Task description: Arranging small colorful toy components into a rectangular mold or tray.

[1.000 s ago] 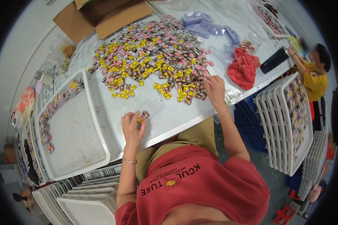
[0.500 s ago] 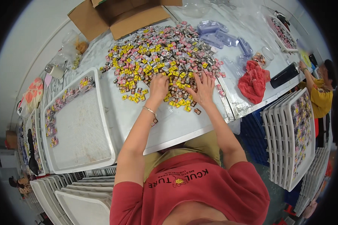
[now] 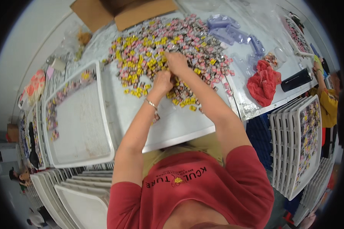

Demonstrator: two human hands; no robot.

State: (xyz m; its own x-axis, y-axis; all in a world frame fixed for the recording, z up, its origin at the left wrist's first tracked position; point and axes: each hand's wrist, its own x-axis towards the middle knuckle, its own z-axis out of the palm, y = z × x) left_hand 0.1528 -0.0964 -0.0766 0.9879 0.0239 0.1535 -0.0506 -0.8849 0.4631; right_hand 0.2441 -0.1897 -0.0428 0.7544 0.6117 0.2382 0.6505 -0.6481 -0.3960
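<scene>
- Upper centre of the frame: loose pile of small square-ish pieces [image 3: 156, 42] on the white table [image 3: 179, 128]. Probably light, firm, kinda slippery; I'd pinch one by its edges.
- Left hand [image 3: 163, 81] and right hand [image 3: 177, 63] are at the pile, fingers curled, can't tell if they've grabbed anything.
- Neighbouring pieces would crowd any pick, tbh.
- Left: white tray [image 3: 78, 122]. Top: cardboard box [image 3: 143, 14]. Upper right: clear containers [image 3: 237, 35], red cloth [image 3: 263, 84].

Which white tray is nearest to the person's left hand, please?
The large tray on the table, left of the left hand. Small pieces line its far and left sides; the stacked trays at right are farther off.
</scene>
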